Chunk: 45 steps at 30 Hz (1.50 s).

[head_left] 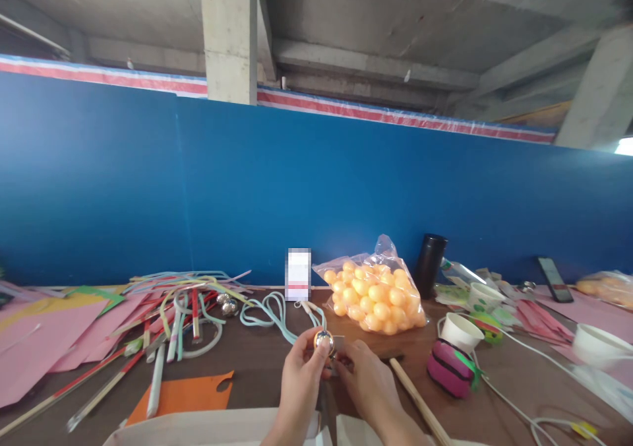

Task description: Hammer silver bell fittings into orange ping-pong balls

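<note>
My left hand is closed around a shiny metallic ball, held between thumb and fingers above the near edge of the brown table. Close against it, the fingers of my right hand are pinched together by the ball's lower right side. What they grip, if anything, is hidden. Just beyond both hands lie a coiled pale blue cord and a clear bag of orange balls. A wooden stick, perhaps a handle, extends beside my right forearm.
Cords, wrapped sticks and pink paper crowd the left, with orange paper nearer. Several silver balls lie there. On the right are a black bottle, white paper cups, a magenta pouch, a white cable and a phone. A blue partition stands behind.
</note>
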Tool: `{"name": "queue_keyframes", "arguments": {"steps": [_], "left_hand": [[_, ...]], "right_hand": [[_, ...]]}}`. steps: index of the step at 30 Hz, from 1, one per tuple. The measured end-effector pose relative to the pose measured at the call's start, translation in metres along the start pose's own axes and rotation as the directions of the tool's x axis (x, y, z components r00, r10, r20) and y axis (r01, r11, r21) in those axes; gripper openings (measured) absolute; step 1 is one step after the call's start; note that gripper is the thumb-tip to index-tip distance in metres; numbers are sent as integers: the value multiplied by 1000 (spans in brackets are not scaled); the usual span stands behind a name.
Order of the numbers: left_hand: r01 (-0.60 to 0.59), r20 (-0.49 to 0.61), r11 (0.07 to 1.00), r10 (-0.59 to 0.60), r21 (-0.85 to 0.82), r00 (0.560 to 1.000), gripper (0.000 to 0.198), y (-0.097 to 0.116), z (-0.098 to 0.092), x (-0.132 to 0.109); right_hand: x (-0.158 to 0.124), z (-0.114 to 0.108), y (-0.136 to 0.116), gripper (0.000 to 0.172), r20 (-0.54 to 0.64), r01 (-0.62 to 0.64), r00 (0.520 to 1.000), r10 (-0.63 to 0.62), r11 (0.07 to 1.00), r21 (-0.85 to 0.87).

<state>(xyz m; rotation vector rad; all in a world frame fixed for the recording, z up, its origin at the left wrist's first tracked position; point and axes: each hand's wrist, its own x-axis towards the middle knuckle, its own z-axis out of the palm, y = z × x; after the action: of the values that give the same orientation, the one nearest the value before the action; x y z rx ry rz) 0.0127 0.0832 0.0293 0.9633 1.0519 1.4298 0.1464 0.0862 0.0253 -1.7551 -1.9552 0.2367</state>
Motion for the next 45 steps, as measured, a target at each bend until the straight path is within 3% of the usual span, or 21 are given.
{"name": "queue_keyframes", "arguments": {"steps": [19, 26, 35, 45], "left_hand": [[1, -13, 1000, -1, -21, 1000, 43, 1, 0, 0], [-10, 0, 1000, 10, -14, 1000, 43, 1, 1, -2], [-4, 1, 999, 4, -35, 1000, 43, 3, 1, -2], [-6, 7, 1000, 7, -29, 1000, 44, 1, 1, -1]], "right_hand": [[-1, 6, -3, 23, 3, 42, 999, -43, 999, 32], [-1, 8, 0, 14, 4, 21, 1000, -21, 999, 38], [-3, 9, -2, 16, -16, 29, 1000, -27, 997, 74], [-2, 9, -3, 12, -90, 10, 996, 13, 967, 254]]}}
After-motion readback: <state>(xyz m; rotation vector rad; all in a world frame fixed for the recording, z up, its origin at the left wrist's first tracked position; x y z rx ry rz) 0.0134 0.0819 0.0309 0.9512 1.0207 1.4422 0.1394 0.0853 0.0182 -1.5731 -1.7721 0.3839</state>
